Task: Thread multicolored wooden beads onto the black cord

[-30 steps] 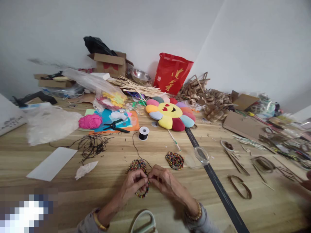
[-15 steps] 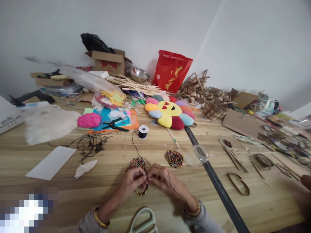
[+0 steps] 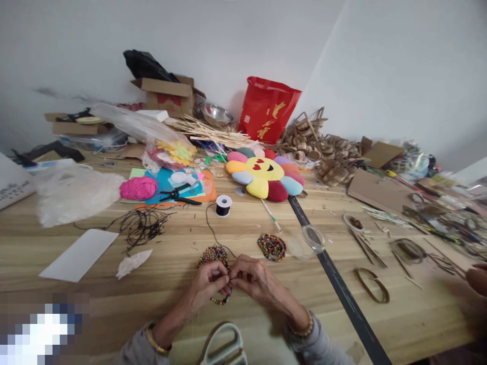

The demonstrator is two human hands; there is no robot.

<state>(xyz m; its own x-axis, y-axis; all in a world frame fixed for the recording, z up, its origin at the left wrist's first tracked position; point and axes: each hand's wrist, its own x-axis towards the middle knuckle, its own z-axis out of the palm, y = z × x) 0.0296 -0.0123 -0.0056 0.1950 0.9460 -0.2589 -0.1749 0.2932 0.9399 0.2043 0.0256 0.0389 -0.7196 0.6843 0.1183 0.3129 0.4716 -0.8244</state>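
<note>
My left hand (image 3: 209, 285) and my right hand (image 3: 253, 278) meet fingertip to fingertip low in the middle. Both are closed in a pinch at the end of a thin black cord (image 3: 213, 233), which runs back to a white-rimmed spool (image 3: 223, 205). Multicoloured beads (image 3: 213, 254) lie just behind my left hand, and a beaded loop (image 3: 219, 300) hangs below its fingers. The exact point where the fingertips grip is too small to make out. Right of my hands rests a separate coil of beads (image 3: 272, 247). Pale scissor handles (image 3: 225, 344) show at the bottom edge.
Left are tangled black cords (image 3: 142, 228), white paper (image 3: 79, 255), pliers (image 3: 177, 194) and pink yarn (image 3: 138, 188). Behind sit a flower cushion (image 3: 266, 172) and a red bag (image 3: 268, 109). To the right are a clear round lid (image 3: 314, 238), a dark strip (image 3: 346, 294) and another person's hand (image 3: 477, 279).
Both hands stay together at nearly the same spot, with slight finger movement. The view has shifted a little, and the other person's hand at the right edge shows slightly more.
</note>
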